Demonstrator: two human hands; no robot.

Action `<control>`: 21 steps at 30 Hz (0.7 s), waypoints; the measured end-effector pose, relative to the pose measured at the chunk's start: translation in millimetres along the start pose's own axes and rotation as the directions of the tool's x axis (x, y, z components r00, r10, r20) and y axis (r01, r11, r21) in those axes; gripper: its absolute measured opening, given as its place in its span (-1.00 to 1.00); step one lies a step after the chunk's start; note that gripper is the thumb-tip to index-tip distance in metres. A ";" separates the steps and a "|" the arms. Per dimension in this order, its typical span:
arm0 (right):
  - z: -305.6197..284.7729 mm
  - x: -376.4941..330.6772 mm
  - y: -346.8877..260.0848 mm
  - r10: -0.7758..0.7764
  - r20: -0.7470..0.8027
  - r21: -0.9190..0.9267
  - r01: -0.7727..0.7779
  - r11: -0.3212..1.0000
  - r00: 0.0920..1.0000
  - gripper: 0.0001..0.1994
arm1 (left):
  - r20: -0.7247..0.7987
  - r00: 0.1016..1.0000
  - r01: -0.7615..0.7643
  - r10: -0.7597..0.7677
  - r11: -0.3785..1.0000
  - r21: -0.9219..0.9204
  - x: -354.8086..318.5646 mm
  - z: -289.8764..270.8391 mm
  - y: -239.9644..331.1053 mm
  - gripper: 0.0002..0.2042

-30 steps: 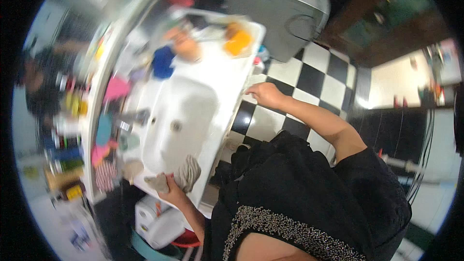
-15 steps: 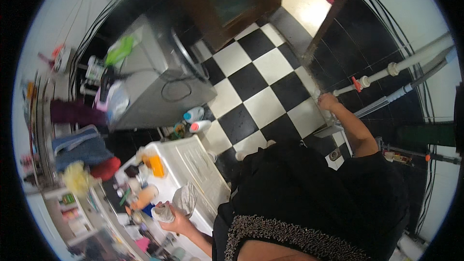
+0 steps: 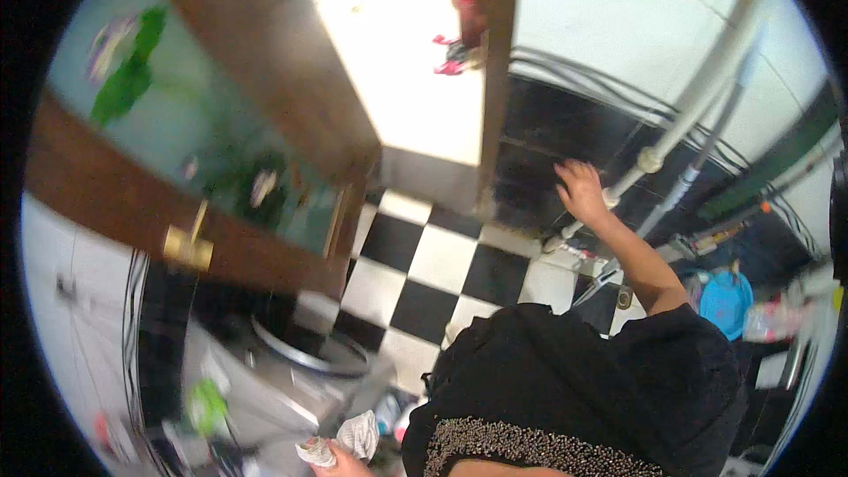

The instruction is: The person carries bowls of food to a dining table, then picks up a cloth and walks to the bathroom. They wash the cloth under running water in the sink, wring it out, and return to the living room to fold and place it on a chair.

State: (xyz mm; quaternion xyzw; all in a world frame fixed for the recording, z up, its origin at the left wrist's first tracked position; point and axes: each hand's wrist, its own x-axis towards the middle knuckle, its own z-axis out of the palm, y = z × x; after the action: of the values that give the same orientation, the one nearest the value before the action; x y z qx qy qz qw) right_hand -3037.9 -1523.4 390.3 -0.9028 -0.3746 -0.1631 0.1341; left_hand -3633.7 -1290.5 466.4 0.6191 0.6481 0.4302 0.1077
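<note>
My left hand (image 3: 336, 461) is at the bottom edge, closed on a crumpled white-grey cloth (image 3: 346, 439). My right hand (image 3: 580, 189) is stretched out to the right with fingers spread, holding nothing, near a white pipe (image 3: 671, 137) that runs up the black and white wall. My black top with a beaded neckline (image 3: 565, 389) fills the lower middle.
A brown door with a green glass panel and brass handle (image 3: 187, 247) stands open at the left. The floor is black and white checked tile (image 3: 442, 265). A grey-white appliance top (image 3: 291, 371) lies lower left. A blue tub (image 3: 726, 300) sits at the right.
The view has swung from the white sink to the door and checked floor. My left hand still holds the cloth. My right hand left the sink edge and now reaches toward the wall pipe.
</note>
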 end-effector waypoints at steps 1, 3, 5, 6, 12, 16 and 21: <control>-43.2 40.4 -7.5 -0.043 -0.194 -0.084 0.027 0.996 0.980 -0.51 | 0.142 0.937 -0.316 0.320 0.948 -0.052 25.4 35.7 -22.0 -0.25; -123.6 100.1 -19.7 0.003 -0.435 -0.096 -0.050 0.994 0.900 -0.47 | 0.200 0.911 -0.330 0.360 0.928 -0.171 69.2 94.3 56.5 -0.58; -178.3 144.4 -12.8 0.011 -0.615 -0.164 -0.142 0.976 0.788 -0.43 | 0.262 0.875 -0.322 0.407 0.894 -0.312 106.3 144.0 139.0 -0.76; -202.9 162.5 -6.8 -0.031 -0.683 -0.239 -0.184 0.953 0.730 -0.43 | 0.319 0.854 -0.312 0.412 0.895 -0.320 118.3 171.1 177.3 -0.76; -248.3 224.8 59.4 -0.228 -0.832 -0.429 -0.326 0.843 0.505 -0.45 | 0.310 0.699 -0.385 0.644 0.705 -0.595 167.9 325.8 277.6 -0.80; -231.8 245.2 62.6 -0.165 -0.865 -0.393 -0.434 0.810 0.474 -0.48 | 0.374 0.682 -0.294 0.629 0.704 -0.647 192.5 396.2 332.5 -0.78; -237.9 207.8 107.9 -0.053 -0.924 -0.211 -0.388 0.897 0.378 -0.53 | 0.394 0.520 -0.415 0.758 0.627 -0.659 222.6 462.8 419.2 -0.74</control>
State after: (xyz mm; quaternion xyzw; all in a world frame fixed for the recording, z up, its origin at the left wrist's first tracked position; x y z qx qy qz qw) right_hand -2868.0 -1552.3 676.1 -0.7038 -0.1014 -0.6873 0.1483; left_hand -3071.7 -952.3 562.8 0.8644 0.1786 0.3483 0.3157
